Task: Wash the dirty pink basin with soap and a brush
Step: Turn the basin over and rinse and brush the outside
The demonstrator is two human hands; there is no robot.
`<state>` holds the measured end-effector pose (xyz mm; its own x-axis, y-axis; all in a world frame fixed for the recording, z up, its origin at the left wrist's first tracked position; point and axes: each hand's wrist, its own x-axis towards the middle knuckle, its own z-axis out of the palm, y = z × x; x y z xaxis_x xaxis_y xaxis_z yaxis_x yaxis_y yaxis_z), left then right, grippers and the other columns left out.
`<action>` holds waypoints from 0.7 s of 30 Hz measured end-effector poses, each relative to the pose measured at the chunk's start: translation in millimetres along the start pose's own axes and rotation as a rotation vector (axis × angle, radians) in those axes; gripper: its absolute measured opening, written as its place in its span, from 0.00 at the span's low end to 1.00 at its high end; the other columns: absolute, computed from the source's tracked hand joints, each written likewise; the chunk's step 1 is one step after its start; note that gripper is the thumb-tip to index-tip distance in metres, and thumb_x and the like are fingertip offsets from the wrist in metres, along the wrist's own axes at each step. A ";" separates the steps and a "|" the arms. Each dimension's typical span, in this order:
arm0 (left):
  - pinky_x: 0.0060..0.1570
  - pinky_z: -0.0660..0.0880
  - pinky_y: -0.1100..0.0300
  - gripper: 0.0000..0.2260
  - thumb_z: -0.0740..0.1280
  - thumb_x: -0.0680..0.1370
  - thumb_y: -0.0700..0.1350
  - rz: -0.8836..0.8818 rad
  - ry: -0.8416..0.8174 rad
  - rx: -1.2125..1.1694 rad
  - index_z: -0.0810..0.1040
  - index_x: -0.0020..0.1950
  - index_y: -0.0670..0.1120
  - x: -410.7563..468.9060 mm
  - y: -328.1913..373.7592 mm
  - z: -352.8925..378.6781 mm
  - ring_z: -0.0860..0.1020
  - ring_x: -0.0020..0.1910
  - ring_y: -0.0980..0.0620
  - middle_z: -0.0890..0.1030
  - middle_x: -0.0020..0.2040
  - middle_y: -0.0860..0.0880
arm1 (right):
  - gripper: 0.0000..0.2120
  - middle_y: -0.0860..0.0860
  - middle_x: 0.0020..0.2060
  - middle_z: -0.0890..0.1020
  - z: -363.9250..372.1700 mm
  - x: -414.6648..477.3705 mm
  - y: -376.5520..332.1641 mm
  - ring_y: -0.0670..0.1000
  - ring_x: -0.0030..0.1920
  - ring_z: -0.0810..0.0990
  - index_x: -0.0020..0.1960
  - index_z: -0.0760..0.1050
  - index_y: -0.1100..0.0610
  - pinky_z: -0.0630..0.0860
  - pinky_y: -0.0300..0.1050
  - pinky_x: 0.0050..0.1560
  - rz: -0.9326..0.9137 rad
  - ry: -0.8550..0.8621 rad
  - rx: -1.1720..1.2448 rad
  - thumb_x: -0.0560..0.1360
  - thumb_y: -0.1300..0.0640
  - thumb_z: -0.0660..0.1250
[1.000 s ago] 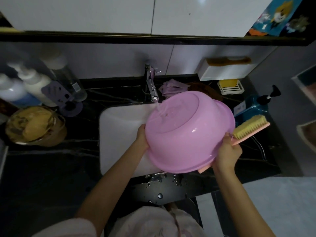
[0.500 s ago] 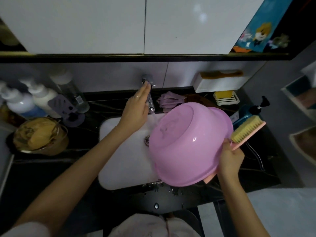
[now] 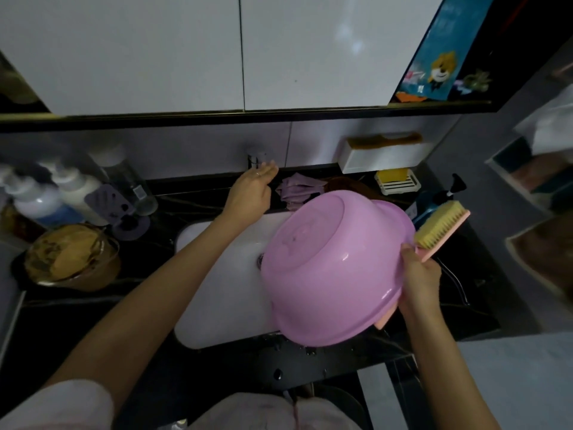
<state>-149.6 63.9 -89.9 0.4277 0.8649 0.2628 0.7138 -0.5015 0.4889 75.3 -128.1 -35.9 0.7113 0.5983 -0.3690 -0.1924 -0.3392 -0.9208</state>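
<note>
Basin (image 3: 335, 268) upturned; rim and brush (image 3: 440, 228) gripped together in right hand (image 3: 418, 274) fingers; left hand (image 3: 251, 197) fingers straight, empty, at tap (image 3: 256, 157).

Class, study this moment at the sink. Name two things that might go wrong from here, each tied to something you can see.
1. The right hand alone grips both the pink basin by its rim and the brush, while the left hand is up at the faucet. The tilted basin may slip into the sink.
2. Water drops lie on the counter near its front edge, and more may run over it.
</note>
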 end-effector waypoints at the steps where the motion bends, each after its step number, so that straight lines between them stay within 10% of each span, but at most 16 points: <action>1: 0.71 0.53 0.57 0.24 0.52 0.74 0.35 -0.020 0.005 -0.019 0.66 0.70 0.36 -0.3 0.4 -3.1 0.66 0.72 0.44 0.66 0.71 0.39 | 0.06 0.50 0.43 0.77 -1.8 -0.6 -0.2 0.49 0.44 0.78 0.55 0.70 0.56 0.73 0.43 0.44 -0.014 0.001 -0.023 0.79 0.55 0.60; 8: 0.71 0.51 0.62 0.22 0.56 0.77 0.29 -0.132 0.057 -0.303 0.68 0.70 0.38 -55.6 -3.8 1.5 0.60 0.72 0.54 0.65 0.72 0.45 | 0.15 0.51 0.41 0.76 9.4 -0.5 -7.6 0.48 0.40 0.76 0.64 0.70 0.64 0.72 0.42 0.38 0.050 -0.027 0.028 0.79 0.61 0.59; 14: 0.59 0.65 0.75 0.17 0.61 0.79 0.34 -0.276 0.027 -0.540 0.76 0.57 0.55 -110.7 -20.4 -4.7 0.71 0.60 0.61 0.75 0.56 0.70 | 0.12 0.52 0.41 0.76 30.9 -2.8 -2.4 0.49 0.40 0.76 0.61 0.70 0.63 0.73 0.43 0.42 0.113 0.002 0.021 0.79 0.62 0.57; 18: 0.66 0.67 0.60 0.14 0.66 0.77 0.50 -0.323 -0.050 -0.504 0.70 0.61 0.60 -145.4 -29.1 -4.0 0.70 0.63 0.63 0.73 0.63 0.59 | 0.16 0.52 0.43 0.77 43.3 -6.5 5.6 0.53 0.46 0.76 0.63 0.70 0.67 0.74 0.47 0.51 0.094 0.038 -0.032 0.78 0.62 0.57; 21: 0.69 0.57 0.70 0.33 0.67 0.68 0.67 -0.138 -0.167 -0.455 0.57 0.69 0.68 -169.6 -8.3 -6.7 0.58 0.71 0.67 0.59 0.73 0.59 | 0.14 0.51 0.39 0.75 45.5 -6.0 9.5 0.51 0.42 0.76 0.61 0.71 0.65 0.73 0.44 0.46 0.082 0.036 -0.028 0.77 0.63 0.56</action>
<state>-231.8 -78.4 -132.9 0.4564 0.8883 0.0516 0.4716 -0.2907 0.8325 38.5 -101.9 -48.2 0.7181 0.5412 -0.4374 -0.2318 -0.4066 -0.8837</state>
